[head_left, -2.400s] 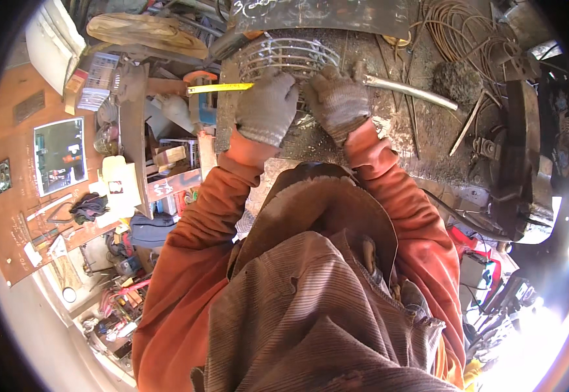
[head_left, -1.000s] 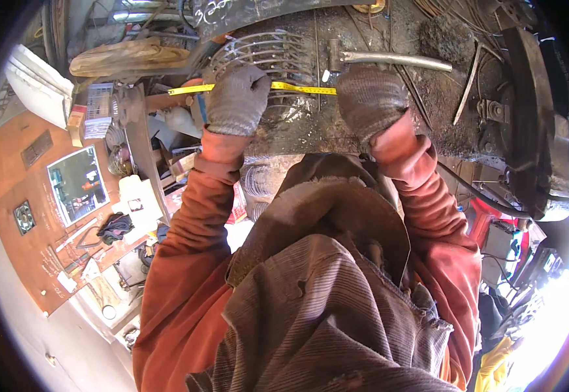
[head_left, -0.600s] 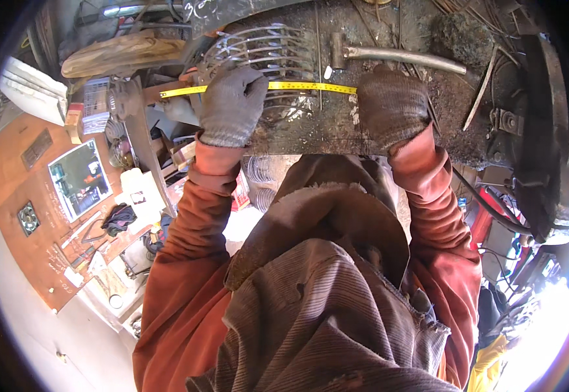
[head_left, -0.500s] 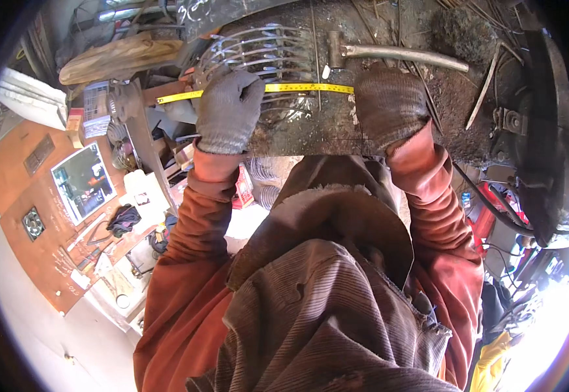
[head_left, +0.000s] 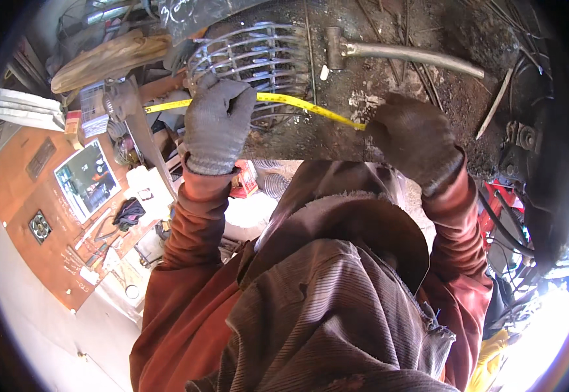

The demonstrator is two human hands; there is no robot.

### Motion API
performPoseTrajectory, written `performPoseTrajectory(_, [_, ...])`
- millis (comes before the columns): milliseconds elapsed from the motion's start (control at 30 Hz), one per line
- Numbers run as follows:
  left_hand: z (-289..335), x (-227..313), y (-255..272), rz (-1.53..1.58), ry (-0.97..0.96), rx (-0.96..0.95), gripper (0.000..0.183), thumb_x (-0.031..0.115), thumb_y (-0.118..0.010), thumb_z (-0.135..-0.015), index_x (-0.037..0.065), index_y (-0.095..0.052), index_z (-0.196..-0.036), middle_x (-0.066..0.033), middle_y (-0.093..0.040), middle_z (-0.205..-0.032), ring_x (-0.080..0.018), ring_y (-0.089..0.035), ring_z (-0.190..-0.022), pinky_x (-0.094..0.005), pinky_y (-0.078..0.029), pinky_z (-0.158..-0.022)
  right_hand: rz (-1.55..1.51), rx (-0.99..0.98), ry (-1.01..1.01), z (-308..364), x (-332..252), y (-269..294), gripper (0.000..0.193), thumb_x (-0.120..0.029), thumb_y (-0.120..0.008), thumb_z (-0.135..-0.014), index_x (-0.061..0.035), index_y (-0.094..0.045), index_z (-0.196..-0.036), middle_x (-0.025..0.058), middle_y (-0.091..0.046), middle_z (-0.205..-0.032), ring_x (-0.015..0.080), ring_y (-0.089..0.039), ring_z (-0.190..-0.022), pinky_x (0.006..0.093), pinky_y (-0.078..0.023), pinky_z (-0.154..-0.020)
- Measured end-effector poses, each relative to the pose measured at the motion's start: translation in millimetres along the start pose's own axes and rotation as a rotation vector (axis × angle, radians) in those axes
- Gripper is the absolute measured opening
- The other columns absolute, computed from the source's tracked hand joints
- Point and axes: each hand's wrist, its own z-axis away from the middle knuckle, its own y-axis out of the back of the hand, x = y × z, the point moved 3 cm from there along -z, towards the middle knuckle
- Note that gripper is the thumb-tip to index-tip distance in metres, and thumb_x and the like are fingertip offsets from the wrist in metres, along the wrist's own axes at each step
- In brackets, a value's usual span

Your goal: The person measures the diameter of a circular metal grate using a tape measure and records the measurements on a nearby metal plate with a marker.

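A yellow tape measure (head_left: 304, 104) stretches between my two gloved hands over the dark metal table. My left hand (head_left: 219, 124), in a grey knit glove, is closed around the strip, and the tape's free end sticks out on its left side. At the other end, my right hand (head_left: 411, 137) has its fingers curled over the tape; whatever sits inside the palm is hidden. Between the hands the strip slopes down to the right. Just beyond my left hand lies a grille of curved metal bars (head_left: 258, 55). A hammer (head_left: 408, 55) rests farther off, with a small white piece (head_left: 324, 72) near its head.
Thin rods (head_left: 493, 104) lie scattered on the table (head_left: 336, 140) at right. A thick dark column (head_left: 552, 137) stands at the far right. A wooden piece (head_left: 111, 59) is at the far left, above a brown board (head_left: 36, 209) with tools and papers.
My right hand has moved nearer to me and slightly right, so the once level tape now slopes and bows. My left hand has shifted slightly left, still gripping the strip.
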Motion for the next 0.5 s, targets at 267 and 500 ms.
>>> performPoseTrajectory(267, [1,3,1,-0.039,-0.038,-0.044,0.010,0.002,-0.081,-0.085,0.000,-0.074,-0.092,-0.0121,-0.072,-0.085,-0.0277,-0.066,-0.080,-0.0371,-0.052,-0.076,-0.002,0.098,0.200,-60,-24,-36,0.016,-0.015,-0.067,-0.086,-0.0034,-0.074,-0.096,0.0182,-0.072,-0.091,0.0359,-0.073,-0.085,0.0470,-0.059,-0.077])
performPoseTrajectory(500, [-1,5,-1,-0.032,-0.038,-0.006,0.010,0.001,-0.081,-0.085,0.000,-0.074,-0.092,-0.0129,-0.070,-0.083,-0.0262,-0.066,-0.081,-0.0361,-0.052,-0.075,-0.070,0.112,0.395,-63,-24,-43,0.020,-0.012,-0.062,-0.089,-0.0022,-0.075,-0.100,0.0183,-0.073,-0.094,0.0351,-0.074,-0.090,0.0471,-0.059,-0.082])
